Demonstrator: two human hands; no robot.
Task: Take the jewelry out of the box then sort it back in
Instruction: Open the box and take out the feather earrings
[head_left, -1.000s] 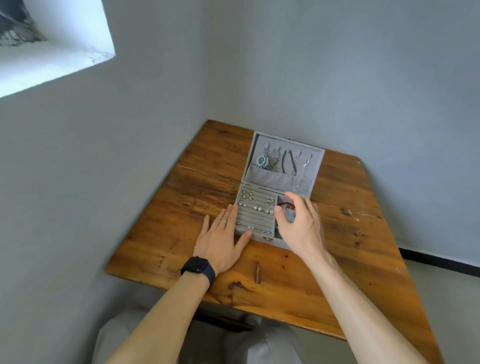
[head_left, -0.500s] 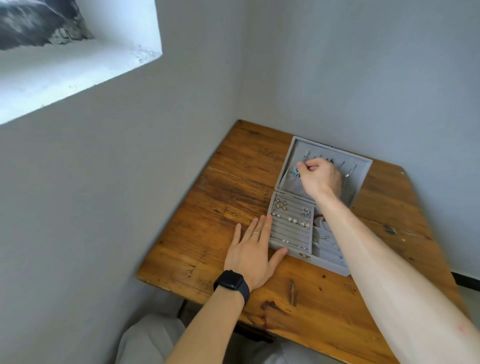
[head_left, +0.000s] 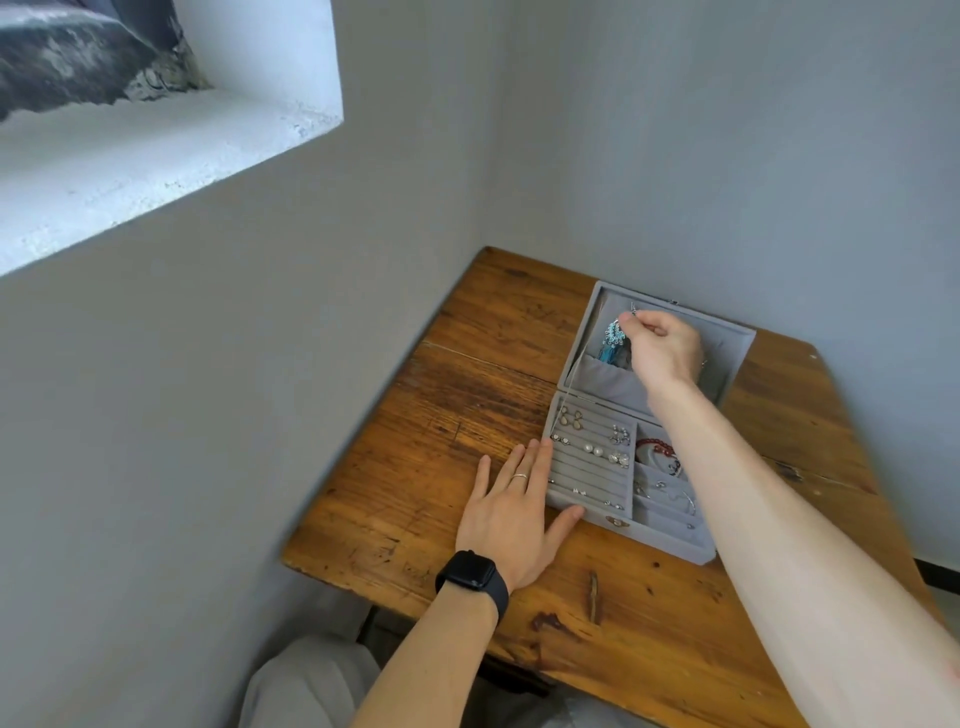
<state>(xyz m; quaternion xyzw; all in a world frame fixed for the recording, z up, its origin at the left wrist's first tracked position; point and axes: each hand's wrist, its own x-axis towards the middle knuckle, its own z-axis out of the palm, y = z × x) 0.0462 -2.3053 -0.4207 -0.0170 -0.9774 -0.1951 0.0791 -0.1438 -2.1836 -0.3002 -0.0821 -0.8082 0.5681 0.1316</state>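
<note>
A grey velvet jewelry box lies open on the wooden table, its lid standing up at the back. Up at the lid, my right hand pinches the top of a blue dangling earring. My left hand rests flat on the table, fingers straight, touching the box's left and front edge. Pearl and silver earrings sit in the ring rows on the left half. In the right compartments lie a red bead bracelet and small silver pieces.
The wooden table stands in a corner between two grey walls. A white window ledge juts out at upper left. Bare wood lies left of the box and in front of it. My lap shows below the table's front edge.
My right hand went from the box's lower tray up to the lid and now pinches the blue earring, which hangs away from the lid. The left hand stays put.
</note>
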